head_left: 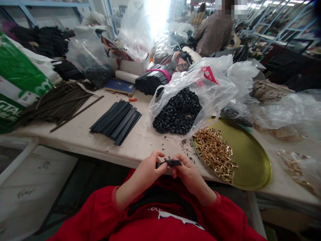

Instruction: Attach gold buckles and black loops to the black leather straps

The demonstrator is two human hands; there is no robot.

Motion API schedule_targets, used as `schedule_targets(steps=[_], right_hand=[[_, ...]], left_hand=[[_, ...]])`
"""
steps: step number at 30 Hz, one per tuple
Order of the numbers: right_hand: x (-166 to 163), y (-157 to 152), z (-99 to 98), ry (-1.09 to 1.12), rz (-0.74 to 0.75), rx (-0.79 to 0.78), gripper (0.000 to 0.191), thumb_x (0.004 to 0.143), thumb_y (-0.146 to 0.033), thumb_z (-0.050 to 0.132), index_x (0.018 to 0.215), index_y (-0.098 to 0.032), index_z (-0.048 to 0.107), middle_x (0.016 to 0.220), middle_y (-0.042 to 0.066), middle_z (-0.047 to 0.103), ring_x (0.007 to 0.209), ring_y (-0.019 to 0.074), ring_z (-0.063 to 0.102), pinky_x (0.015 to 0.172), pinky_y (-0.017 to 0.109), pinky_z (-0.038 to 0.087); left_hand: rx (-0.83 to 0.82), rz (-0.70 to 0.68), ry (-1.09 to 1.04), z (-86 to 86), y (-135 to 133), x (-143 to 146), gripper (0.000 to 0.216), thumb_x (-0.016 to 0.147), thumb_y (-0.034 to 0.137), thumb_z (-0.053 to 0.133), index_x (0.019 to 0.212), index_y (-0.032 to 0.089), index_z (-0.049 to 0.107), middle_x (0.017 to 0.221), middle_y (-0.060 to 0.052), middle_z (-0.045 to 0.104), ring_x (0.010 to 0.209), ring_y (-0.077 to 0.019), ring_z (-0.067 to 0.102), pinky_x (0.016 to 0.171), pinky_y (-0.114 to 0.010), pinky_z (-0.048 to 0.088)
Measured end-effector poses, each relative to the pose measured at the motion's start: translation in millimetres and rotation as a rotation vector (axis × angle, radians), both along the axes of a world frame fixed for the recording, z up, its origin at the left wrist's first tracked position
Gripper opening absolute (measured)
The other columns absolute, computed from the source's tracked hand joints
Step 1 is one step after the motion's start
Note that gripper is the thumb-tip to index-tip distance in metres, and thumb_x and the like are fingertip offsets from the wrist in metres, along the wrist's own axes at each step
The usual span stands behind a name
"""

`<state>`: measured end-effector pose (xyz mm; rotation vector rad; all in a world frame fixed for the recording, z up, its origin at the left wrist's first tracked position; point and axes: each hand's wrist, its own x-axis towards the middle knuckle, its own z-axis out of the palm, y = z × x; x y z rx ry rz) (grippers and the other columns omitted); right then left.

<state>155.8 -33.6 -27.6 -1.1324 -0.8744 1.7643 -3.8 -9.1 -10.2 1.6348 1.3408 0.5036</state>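
Observation:
My left hand [150, 166] and my right hand [187, 170] meet at the table's front edge, both pinched on a short black strap piece [173, 163] held between them. Just beyond them, an open clear bag holds a heap of small black rings [178, 112]. To the right lies a round gold tray [250, 157] with a pile of gold metal buckles [215, 154]. A stack of flat black strips [117, 121] lies to the left on the table [140, 140].
Loose dark strips [60, 103] and a green-and-white sack [17, 80] sit at far left. A bundle of black strips with a pink band [154, 80] lies behind. Clear bags [288, 110] crowd the right. Another person [214, 31] sits at the far side.

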Motion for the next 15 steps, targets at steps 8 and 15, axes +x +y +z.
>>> schedule_targets(steps=[8, 15], right_hand=[[3, -5, -9.1, 0.228, 0.117, -0.202, 0.033, 0.065, -0.041, 0.07, 0.071, -0.019, 0.046, 0.059, -0.006, 0.045, 0.05, 0.0069, 0.039, 0.049, 0.02, 0.031], [2, -2, -2.2, -0.206, -0.13, 0.057, 0.031, 0.071, -0.042, 0.062, 0.065, -0.02, 0.039, 0.057, -0.006, 0.046, 0.053, 0.0098, 0.045, 0.055, 0.024, 0.038]], left_hand=[[0.024, -0.012, 0.087, -1.4, -5, 3, 0.024, 0.074, 0.041, 0.055, 0.077, 0.018, 0.058, 0.072, -0.001, 0.064, 0.066, -0.0164, 0.056, 0.059, -0.025, 0.039], [-0.367, -0.013, -0.402, -2.4, -14, 6, 0.028, 0.075, 0.036, 0.057, 0.091, 0.013, 0.056, 0.078, -0.002, 0.063, 0.06, -0.0102, 0.055, 0.056, -0.022, 0.043]])
